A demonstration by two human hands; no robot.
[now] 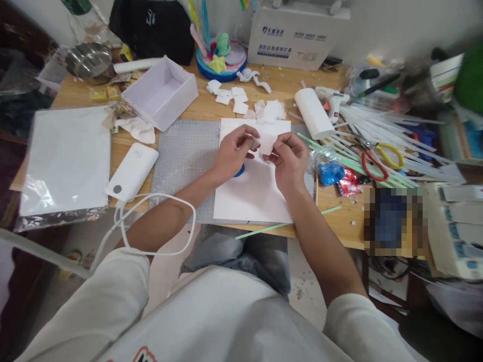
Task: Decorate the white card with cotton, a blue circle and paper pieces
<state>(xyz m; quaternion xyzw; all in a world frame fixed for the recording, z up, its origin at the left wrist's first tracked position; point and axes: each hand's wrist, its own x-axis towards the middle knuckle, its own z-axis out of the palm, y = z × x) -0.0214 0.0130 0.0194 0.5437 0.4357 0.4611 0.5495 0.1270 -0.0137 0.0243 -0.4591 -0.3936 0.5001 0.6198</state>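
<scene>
Both hands are raised over a large white sheet (pixel 251 196), which lies on a grey cutting mat (pixel 181 151). My right hand (pixel 290 161) pinches a small white paper piece (pixel 268 143) between thumb and fingers. Just to its left, my left hand (pixel 236 151) has its fingers curled together around something small and pale that I cannot make out. Partly hidden under my left hand is a round blue object (pixel 239 171). Beyond the sheet lie several white paper squares (pixel 240 100) and a pile of torn white pieces (pixel 272 110).
A lilac box (pixel 162 95), a white power bank (pixel 133 172) with a looped cable, and a bagged white stack (pixel 68 161) are on the left. Rightward are a white roll (pixel 314 113), a glue gun (pixel 332 100), scissors (pixel 373 158) and many plastic strips (pixel 392 128).
</scene>
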